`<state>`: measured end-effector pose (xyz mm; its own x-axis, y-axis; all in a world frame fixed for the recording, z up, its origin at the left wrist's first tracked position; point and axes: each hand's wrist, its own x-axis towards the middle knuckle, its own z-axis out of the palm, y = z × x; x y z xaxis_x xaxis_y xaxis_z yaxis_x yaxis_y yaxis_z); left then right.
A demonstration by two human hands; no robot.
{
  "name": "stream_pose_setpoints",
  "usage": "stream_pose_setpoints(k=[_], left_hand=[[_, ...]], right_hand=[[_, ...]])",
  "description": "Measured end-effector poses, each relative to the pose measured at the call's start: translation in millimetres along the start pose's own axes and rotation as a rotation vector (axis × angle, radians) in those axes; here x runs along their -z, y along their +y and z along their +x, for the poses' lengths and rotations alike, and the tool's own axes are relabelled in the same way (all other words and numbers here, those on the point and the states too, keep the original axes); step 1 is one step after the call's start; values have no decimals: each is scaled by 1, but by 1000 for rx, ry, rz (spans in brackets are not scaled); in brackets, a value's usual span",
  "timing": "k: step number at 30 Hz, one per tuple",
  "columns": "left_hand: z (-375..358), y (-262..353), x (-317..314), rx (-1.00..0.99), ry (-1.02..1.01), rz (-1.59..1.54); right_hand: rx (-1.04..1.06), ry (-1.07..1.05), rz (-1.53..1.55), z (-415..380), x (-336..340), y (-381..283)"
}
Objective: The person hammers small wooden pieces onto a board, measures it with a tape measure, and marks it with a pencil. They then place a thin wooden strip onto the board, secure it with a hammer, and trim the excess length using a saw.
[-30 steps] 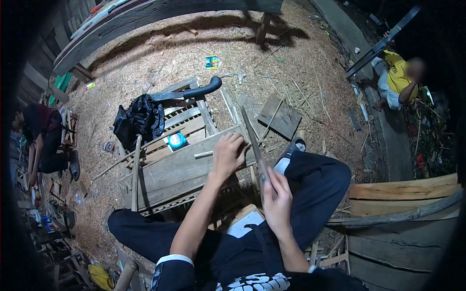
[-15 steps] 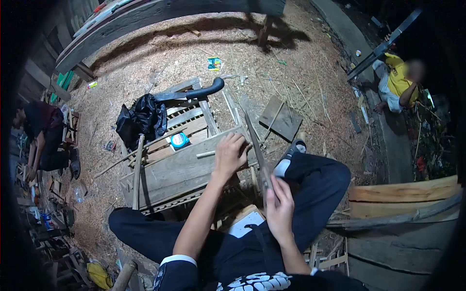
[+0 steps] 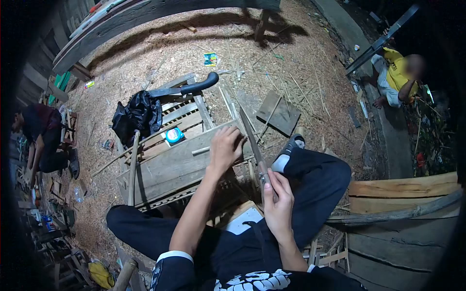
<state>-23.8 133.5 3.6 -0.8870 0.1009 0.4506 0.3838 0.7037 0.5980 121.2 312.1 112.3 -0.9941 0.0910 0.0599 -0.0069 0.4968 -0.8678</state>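
My left hand (image 3: 226,148) is closed, fingers curled down, on a thin pale stick (image 3: 200,151) lying on the plank bench (image 3: 162,170). One end of the stick sticks out left of the hand. In my right hand (image 3: 278,198) is the handle of a long narrow blade (image 3: 253,144). The blade points away from me and passes just right of my left fingers, by the bench's right end. A blue tape measure (image 3: 174,136) sits on the slatted part beyond the plank. A machete with a black handle (image 3: 200,84) lies farther off, next to a black plastic bag (image 3: 137,115).
A square board (image 3: 278,113) lies on the shavings-covered ground ahead right. Wooden planks (image 3: 403,193) are at my right. A person in a yellow shirt (image 3: 398,72) sits far right, and another person (image 3: 42,131) bends down at the left. A heavy beam (image 3: 165,26) crosses the front.
The blade and my right hand have shifted slightly forward along the blade's line. My left hand stays on the stick. The whole view has tilted a little.
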Motion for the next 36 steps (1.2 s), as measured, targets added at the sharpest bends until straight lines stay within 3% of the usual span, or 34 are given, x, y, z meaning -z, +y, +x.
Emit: stream_pose_setpoints(k=[5,7,8,12,15,19,31,36], left_hand=[[0,1,2,1,-16,-2],[0,2,3,0,-12,-1],[1,2,4,-2,-8,2],[2,5,1,-14,26,-15],[-1,3,0,-6,7,2],[5,-1,-3,20,53,18],[3,-3,1,-7,35,20],[0,0,-3,-12,34,11]], right_hand=[[-37,1,74,-18,11,7],[55,21,22,2,-2,6],[-36,3,83,4,-6,-1],[76,-26,-36,-3,16,-2],[-9,-19,1,-15,15,-6],[59,-2,-48,8,4,-2],[-4,-14,5,-18,22,-1],[47,37,-51,15,-21,14]])
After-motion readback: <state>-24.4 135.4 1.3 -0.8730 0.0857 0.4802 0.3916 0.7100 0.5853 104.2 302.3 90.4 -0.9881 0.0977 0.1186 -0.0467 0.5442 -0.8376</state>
